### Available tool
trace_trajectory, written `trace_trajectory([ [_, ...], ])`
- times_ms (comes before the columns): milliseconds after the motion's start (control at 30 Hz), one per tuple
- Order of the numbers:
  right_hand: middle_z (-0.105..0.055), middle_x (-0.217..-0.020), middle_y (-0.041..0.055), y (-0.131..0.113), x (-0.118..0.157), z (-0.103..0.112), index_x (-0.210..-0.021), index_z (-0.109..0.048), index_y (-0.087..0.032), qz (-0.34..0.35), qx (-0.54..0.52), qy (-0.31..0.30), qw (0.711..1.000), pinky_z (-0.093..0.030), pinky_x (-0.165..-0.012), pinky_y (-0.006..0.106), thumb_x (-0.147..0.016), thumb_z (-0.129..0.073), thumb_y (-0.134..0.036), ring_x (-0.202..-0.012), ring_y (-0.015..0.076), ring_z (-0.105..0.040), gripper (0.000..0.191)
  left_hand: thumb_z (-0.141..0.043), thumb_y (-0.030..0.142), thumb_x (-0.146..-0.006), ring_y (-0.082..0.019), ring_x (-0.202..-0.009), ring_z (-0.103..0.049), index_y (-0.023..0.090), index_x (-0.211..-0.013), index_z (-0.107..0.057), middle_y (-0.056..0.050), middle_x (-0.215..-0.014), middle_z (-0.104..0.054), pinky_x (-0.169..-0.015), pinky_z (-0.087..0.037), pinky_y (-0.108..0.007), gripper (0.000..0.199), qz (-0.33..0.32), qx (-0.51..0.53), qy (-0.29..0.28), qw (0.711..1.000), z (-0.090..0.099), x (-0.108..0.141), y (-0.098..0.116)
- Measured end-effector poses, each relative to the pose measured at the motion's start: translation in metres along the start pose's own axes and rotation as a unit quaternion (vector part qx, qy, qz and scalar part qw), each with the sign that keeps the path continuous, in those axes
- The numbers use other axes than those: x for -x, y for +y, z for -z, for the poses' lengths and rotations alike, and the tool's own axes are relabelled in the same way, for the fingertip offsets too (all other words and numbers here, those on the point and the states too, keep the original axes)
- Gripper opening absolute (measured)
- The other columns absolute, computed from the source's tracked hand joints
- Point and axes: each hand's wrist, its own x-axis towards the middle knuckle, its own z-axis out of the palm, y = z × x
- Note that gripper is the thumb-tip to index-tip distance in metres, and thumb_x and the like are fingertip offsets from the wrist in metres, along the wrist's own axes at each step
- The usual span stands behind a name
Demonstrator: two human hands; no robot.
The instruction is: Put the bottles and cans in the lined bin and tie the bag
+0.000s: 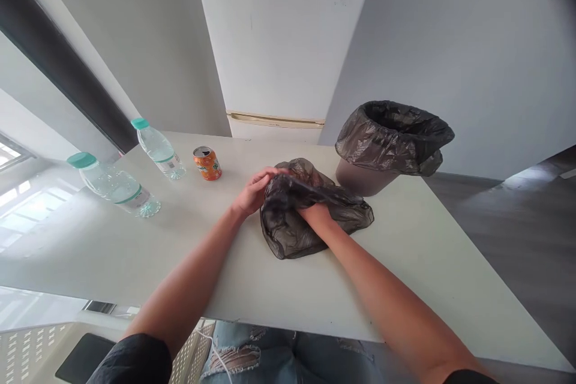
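- White table (193,207) supports the dark bag (288,237).
- Left hand (257,193) holds its edge; gentle pulling should avoid tearing.
- From here, I can't tell the right hand (315,213)'s grip inside.

From the loose bag (292,237) on the table (288,294), see at left the can (207,166), farther left two bottles (119,187), behind at right the bin (365,179).
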Motion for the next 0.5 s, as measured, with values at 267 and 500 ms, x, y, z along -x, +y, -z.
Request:
trace_trajectory([
  [267, -0.079, -0.105, 0.0158, -0.002, 0.014, 0.055, -0.11, -0.079, -0.023, -0.034, 0.07, -0.063, 0.995, -0.055, -0.086, 0.046, -0.094, -0.064, -0.037, -0.096, 0.0366, -0.074, 0.025, -0.081, 0.046, -0.082, -0.034, -0.127, -0.064, 0.023, -0.127, -0.075, -0.009, -0.127, -0.075, -0.113, -0.048, -0.046, 0.051, -0.001, -0.159, 0.02, 0.987, 0.007, -0.008, -0.027],
  [500, -0.073, -0.125, 0.0085, -0.012, 0.03, 0.146, -0.132, -0.064, -0.034, -0.015, -0.247, -0.161, 0.955, -0.062, -0.085, 0.043, -0.078, -0.083, -0.049, -0.106, 0.0306, -0.074, 0.059, -0.085, 0.038, -0.076, -0.035, -0.118, -0.067, 0.019, -0.117, -0.077, -0.01, -0.119, -0.076, -0.106, -0.052, -0.047, 0.045, 0.015, -0.152, 0.022, 0.988, 0.008, -0.01, -0.03],
])
